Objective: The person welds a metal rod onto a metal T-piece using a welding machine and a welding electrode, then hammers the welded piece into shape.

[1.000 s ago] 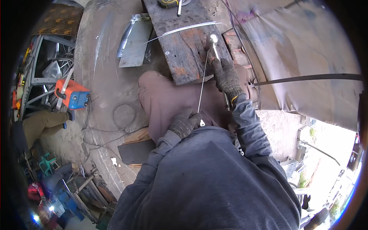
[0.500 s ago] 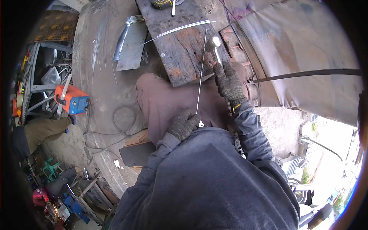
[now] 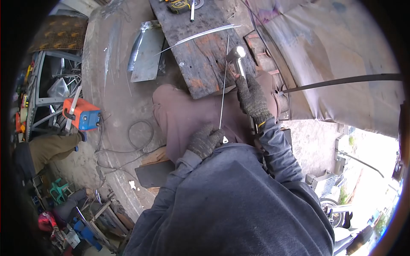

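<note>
My left hand (image 3: 206, 141), in a dark knitted glove, is closed around the lower part of a thin metal rod (image 3: 223, 90) in front of my waist. A small pale loop-like end (image 3: 225, 139) shows beside the fingers. The rod slants up over my lap to the worn wooden board (image 3: 200, 64). In a matching glove, my right hand (image 3: 253, 97) grips the shiny metal handle of what looks like a hammer (image 3: 238, 54), its rounded head pointing away from me over the board's right edge. Several thin bright rods (image 3: 207, 33) lie across the board.
A tape measure (image 3: 179, 6) and a marker (image 3: 192, 12) lie at the board's far end. Bent sheet metal (image 3: 146, 59) sits to its left. An orange-blue machine (image 3: 82, 114) stands farther left, near cable loops (image 3: 141, 133) and another person's leg (image 3: 53, 150). A dark bar (image 3: 341, 81) juts in from the right.
The view has shifted slightly. Both hands keep their grips, and the hammer head sits slightly lower in view. Sparks seen at the lower left earlier no longer show.
</note>
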A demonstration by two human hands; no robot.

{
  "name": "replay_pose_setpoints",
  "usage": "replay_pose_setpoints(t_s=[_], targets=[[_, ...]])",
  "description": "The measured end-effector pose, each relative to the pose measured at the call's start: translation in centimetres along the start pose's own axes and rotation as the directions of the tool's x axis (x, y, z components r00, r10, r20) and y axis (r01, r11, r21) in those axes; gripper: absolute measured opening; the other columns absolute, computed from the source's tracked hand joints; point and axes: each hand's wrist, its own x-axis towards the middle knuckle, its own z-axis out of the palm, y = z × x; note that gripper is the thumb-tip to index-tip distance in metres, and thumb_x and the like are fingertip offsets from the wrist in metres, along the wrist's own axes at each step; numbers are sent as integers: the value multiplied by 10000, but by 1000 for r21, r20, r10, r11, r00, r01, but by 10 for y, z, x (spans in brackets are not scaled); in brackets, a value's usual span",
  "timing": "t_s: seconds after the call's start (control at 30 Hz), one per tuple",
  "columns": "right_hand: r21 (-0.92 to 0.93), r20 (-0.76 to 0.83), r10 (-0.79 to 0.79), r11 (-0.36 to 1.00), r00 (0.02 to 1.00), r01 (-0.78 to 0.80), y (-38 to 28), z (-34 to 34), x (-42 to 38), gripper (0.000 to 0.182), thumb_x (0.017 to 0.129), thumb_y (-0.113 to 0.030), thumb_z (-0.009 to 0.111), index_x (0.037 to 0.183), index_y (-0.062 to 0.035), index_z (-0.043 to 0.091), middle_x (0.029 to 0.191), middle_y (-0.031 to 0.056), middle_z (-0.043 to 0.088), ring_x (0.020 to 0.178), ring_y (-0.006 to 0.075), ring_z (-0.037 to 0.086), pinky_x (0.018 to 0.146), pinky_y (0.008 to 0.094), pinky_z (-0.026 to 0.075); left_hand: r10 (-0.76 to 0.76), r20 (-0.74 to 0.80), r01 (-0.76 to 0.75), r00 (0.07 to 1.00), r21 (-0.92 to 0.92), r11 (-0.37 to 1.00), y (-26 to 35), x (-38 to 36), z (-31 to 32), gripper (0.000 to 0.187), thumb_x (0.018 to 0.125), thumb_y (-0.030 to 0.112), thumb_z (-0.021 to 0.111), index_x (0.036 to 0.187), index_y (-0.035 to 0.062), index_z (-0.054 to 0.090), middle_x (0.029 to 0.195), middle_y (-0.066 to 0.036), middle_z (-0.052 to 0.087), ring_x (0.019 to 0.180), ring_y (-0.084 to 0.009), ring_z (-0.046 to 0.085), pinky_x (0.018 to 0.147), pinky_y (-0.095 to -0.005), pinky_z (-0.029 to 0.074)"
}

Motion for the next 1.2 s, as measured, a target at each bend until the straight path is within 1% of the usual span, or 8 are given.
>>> replay_pose_setpoints(t_s=[0.1,0.17,0.27,0.4,0.57,0.87,1.0,1.2], targets=[[2,180,183,982,966,-186,-10,-7,-5,424,948,-518,524,904,-97,526,543,9,454,386,134,460,351,295,353,11,1,-11,1000,13,1000,-1,-1,1,238,920,249,612,953,14,635,811,-57,650,713,-119,593,658,-278,487],[-134,70,20,991,997,-11,-2,-2,2,490,977,-500,462,1018,-19,551,646,180,565,548,338,586,561,427,468,1,6,-1,1000,15,1000,-3,3,0,237,921,249,611,947,15,632,812,-54,649,712,-117,592,655,-276,485],[-54,148,139,990,979,-133,-14,-5,11,444,953,-522,507,904,-82,542,568,32,496,403,146,499,367,314,384,18,15,-18,1000,-10,1000,-7,6,2,238,922,250,610,948,14,630,808,-50,647,713,-118,591,655,-277,485],[-93,2,-115,989,993,115,0,8,38,470,957,-537,482,894,-78,558,577,46,495,402,154,506,376,328,391,12,20,-12,1000,36,999,-5,4,1,230,925,241,606,962,15,629,818,-50,649,717,-119,592,657,-276,487],[-256,-20,-330,914,944,314,-16,8,63,525,963,-527,455,933,-24,602,683,171,584,655,317,612,626,440,462,31,28,-34,999,97,995,-13,10,-1,220,925,230,608,992,22,629,850,-54,658,732,-118,600,667,-275,496],[-231,-108,-142,966,984,114,13,3,68,619,965,-547,420,1036,46,582,977,327,615,986,486,582,863,510,427,-9,102,31,995,-216,976,13,-11,-10,243,946,201,584,1084,1,580,886,-79,653,702,-101,588,618,-244,486],[-248,-105,-44,969,993,17,25,-2,51,629,964,-564,412,1030,36,588,968,319,617,986,481,578,864,501,425,69,196,39,978,-501,865,43,-33,-17,240,960,201,570,1065,-15,567,855,-102,634,616,-103,561,521,-227,448],[-125,-120,12,992,993,-27,39,1,49,566,962,-562,451,938,-20,614,652,79,555,615,215,581,606,388,461,158,296,178,942,-840,513,98,-48,-10,227,978,221,550,1045,7,583,832,-89,628,579,-130,577,480,-243,463]])
